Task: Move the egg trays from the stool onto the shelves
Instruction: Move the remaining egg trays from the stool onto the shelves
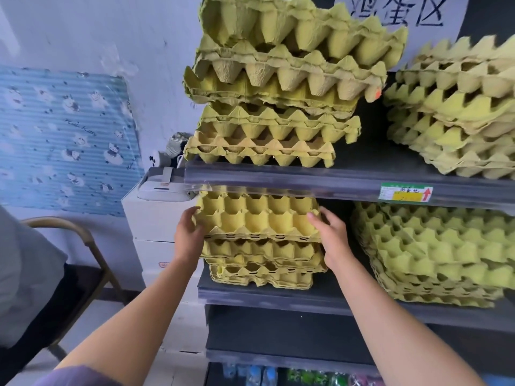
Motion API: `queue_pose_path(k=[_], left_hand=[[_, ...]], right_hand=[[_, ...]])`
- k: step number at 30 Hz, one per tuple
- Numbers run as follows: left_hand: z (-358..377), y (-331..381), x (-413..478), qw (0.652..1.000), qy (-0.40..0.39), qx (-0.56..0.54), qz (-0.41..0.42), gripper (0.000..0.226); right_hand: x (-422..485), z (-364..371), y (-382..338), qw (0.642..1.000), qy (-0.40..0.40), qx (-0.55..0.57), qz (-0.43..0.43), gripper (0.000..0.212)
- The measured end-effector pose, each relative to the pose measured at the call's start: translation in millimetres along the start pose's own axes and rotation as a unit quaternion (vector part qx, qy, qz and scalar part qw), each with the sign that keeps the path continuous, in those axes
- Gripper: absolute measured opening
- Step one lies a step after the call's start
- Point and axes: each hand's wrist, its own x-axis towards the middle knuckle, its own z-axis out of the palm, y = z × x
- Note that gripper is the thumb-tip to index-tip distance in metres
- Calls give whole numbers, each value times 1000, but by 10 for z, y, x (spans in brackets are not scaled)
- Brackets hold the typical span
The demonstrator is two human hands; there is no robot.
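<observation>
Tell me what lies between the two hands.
The top egg tray, gripped at its sides by the left hand and the right hand; the head view shows it.

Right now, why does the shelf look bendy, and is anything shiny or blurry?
In the head view the wide lens bows the shelf's clear edge strip, which also shows pale glare; in the same view the top egg tray, held by the left hand and right hand, looks sharp; the bottles at the bottom edge look smeared.
</observation>
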Motion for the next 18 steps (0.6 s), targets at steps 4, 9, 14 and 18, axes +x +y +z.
queue_pose_path(k=[4,9,14,18], left_hand=[[125,-69,-150,1000,7,-13,-1,34],[263,13,-368,1000,19,-23,-5,33],[387,19,-477,998,-42,14,-48,37],[446,40,-495,997,-20,-3,-70,49]], right_hand=[[57,-140,-21,1000,-9,10,-8,56],[142,-333,-42,998,-17,54,19,52],[201,-404,-57,996,61,-1,69,47],[51,-425,39,990,64,32,118,78]])
